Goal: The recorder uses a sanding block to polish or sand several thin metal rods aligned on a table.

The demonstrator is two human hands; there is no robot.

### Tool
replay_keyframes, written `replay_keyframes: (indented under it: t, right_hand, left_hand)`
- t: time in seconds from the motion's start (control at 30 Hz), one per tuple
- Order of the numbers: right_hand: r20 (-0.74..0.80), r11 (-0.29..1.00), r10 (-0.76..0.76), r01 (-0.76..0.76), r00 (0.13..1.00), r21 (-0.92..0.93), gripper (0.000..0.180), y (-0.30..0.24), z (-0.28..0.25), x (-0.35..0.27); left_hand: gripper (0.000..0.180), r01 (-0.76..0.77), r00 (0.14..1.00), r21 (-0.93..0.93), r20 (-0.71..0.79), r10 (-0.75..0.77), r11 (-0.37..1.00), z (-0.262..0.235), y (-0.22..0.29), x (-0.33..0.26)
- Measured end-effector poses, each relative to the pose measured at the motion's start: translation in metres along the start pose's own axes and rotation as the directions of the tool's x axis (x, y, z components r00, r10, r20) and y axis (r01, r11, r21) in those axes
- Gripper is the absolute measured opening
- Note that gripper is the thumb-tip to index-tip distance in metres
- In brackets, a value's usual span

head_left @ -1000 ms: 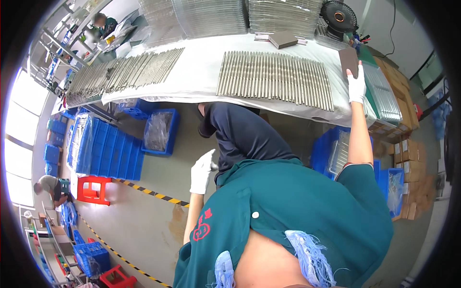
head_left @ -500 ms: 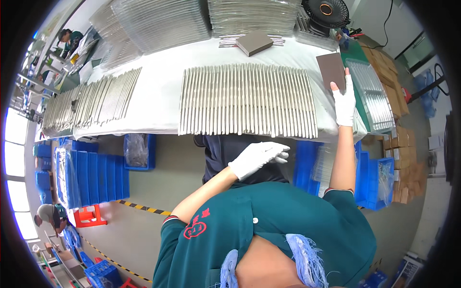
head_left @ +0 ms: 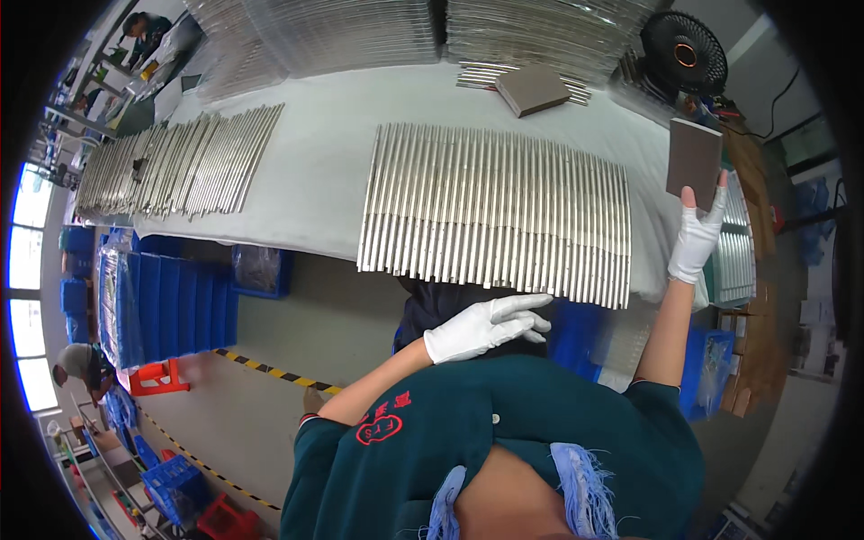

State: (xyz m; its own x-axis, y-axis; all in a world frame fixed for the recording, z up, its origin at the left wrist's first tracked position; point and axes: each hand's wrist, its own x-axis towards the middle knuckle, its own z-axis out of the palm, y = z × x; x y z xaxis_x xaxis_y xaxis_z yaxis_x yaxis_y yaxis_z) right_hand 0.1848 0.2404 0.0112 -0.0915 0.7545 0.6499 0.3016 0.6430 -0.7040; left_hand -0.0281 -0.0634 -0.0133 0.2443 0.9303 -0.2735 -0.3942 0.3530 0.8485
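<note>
My right hand [head_left: 700, 236], in a white glove with bare fingertips, grips a flat grey-brown block [head_left: 693, 160] by its lower end. The block is held upright over the right end of the table. My left hand [head_left: 486, 326], gloved in white, holds nothing. Its fingers stretch to the right just in front of the table's near edge, close to the near ends of a row of thin metal rods [head_left: 495, 211]. Those rods lie side by side on the white table cover [head_left: 310, 171]. A second grey-brown block [head_left: 533, 90] rests on several rods farther back.
Another batch of rods [head_left: 193, 166] lies at the left. Stacked clear plastic trays [head_left: 351, 36] line the back, with a black fan [head_left: 684, 56] at the right. Blue crates [head_left: 175, 310] stand below on the left. Two other people [head_left: 148, 36] are at the far left.
My right hand has raised and tilted the block, showing its pale edge. My left hand has stretched its fingers toward the rods' near ends. The whole view has shifted and turned.
</note>
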Motion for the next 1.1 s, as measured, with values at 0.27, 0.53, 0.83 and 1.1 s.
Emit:
replay_keyframes:
  t: [0.27, 0.53, 0.83, 1.1]
  right_hand:
    - [-0.039, 0.991, -0.094, 0.098, 0.995, 0.095, 0.071, 0.002, 0.065, 0.066]
    - [0.016, 0.998, -0.01, 0.009, 1.0, 0.056, 0.07, 0.058, 0.076, 0.056]
    - [0.07, 0.995, 0.053, -0.047, 0.996, -0.093, 0.068, 0.059, 0.078, 0.056]
    - [0.062, 0.992, 0.044, -0.036, 0.997, -0.119, 0.067, 0.062, 0.078, 0.054]
  left_hand:
    - [0.041, -0.319, 0.763, 0.381, -0.44, 0.474, 0.868, -0.062, 0.042, -0.111]
    - [0.11, 0.369, 0.743, 0.923, -0.222, 0.631, -0.111, -0.114, 0.063, -0.096]
    - [0.115, 0.254, 0.763, 0.963, -0.143, 0.631, -0.087, -0.129, 0.066, -0.082]
    - [0.11, 0.242, 0.76, 0.967, -0.136, 0.636, -0.082, -0.122, 0.057, -0.086]
